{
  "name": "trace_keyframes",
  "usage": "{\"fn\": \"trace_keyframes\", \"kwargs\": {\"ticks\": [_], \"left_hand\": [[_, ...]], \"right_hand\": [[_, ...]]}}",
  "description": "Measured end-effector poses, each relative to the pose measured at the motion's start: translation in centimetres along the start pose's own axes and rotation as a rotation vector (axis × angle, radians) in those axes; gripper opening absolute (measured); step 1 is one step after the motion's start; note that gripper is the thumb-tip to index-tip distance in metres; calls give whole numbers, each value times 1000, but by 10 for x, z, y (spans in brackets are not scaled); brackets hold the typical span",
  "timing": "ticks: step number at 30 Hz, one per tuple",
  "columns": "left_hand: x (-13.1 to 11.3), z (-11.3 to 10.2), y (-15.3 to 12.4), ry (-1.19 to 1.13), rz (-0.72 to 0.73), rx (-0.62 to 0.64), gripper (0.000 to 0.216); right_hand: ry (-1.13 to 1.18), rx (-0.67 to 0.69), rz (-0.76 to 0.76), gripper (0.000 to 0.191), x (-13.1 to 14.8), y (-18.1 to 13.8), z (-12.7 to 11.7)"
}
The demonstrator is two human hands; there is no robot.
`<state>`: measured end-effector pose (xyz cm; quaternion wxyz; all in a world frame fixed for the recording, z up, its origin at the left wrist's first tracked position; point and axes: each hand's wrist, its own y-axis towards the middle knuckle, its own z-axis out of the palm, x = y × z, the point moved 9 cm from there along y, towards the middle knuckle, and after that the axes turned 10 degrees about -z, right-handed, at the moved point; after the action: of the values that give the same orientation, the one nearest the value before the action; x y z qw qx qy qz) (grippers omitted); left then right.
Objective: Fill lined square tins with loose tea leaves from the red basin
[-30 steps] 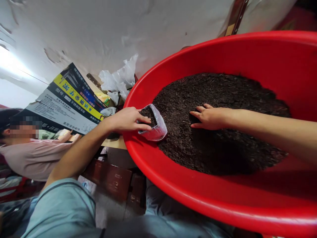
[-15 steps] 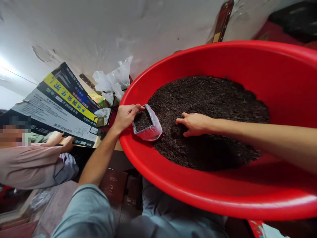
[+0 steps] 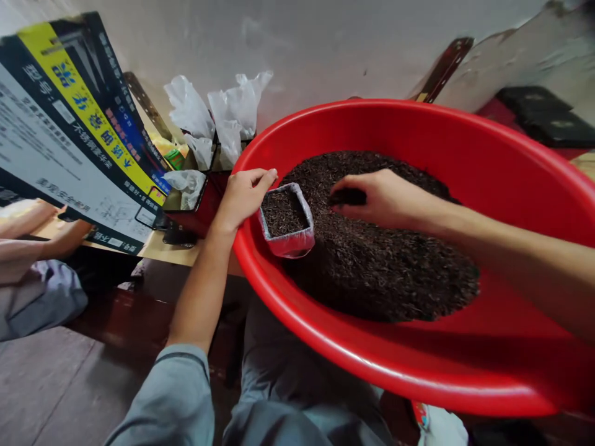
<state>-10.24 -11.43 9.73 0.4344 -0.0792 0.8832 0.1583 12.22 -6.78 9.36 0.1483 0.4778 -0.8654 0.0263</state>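
Note:
A large red plastic basin [image 3: 400,378] holds a broad heap of dark, dry, twisted leaves that look like loose tea [image 3: 395,272]. Inside its left wall sits a clear plastic bag [image 3: 290,244], square in shape and filled with the same leaves nearly to its top. At the bag's upper left edge, my left hand [image 3: 244,198] is closed on it, resting by the basin's rim; some fingers are hidden. Over the heap, my right hand [image 3: 385,197] is curled, with dark leaves between thumb and fingers.
Left of the basin stand dark boxes [image 3: 190,214] lined with crumpled clear bags [image 3: 190,108]. A large printed cardboard sheet [image 3: 79,130] leans beside them. Another person's arms [image 3: 51,232] show at the far left. Black trays [image 3: 553,118] lie at the back right, near the wall.
My right hand has gone from spread fingers on the heap to a curled grasp, lifted slightly. The bag now sits more upright. The view has shifted, showing more of the boxes at left.

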Motion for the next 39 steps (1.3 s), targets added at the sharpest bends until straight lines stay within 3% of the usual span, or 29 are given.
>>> {"fn": "trace_keyframes", "kwargs": {"ticks": [4, 8, 12, 17, 21, 25, 32, 35, 39], "left_hand": [[2, 1, 2, -5, -17, 11, 46], [1, -1, 3, -32, -34, 6, 45], [7, -3, 8, -53, -49, -20, 42], [12, -1, 14, -84, -43, -21, 42], [12, -1, 13, -86, -54, -19, 40], [11, -4, 11, -113, -48, -42, 44], [20, -6, 16, -168, -58, -80, 56], [16, -8, 12, -163, -55, -67, 58], [-12, -4, -11, 41, 52, 25, 58]], "right_hand": [[47, -63, -53, 34, 51, 43, -12], [-14, -7, -137, 35, 88, 81, 12], [-118, 80, -156, 33, 92, 104, 31], [-57, 75, -159, 37, 85, 115, 23], [-66, 16, -126, 22, 82, 118, 15], [-13, -87, -67, 25, 87, 115, 14], [345, -213, -54, 26, 92, 99, 21], [491, -246, -33, 35, 80, 82, 12], [400, -277, 59, 41, 44, 46, -9]]}}
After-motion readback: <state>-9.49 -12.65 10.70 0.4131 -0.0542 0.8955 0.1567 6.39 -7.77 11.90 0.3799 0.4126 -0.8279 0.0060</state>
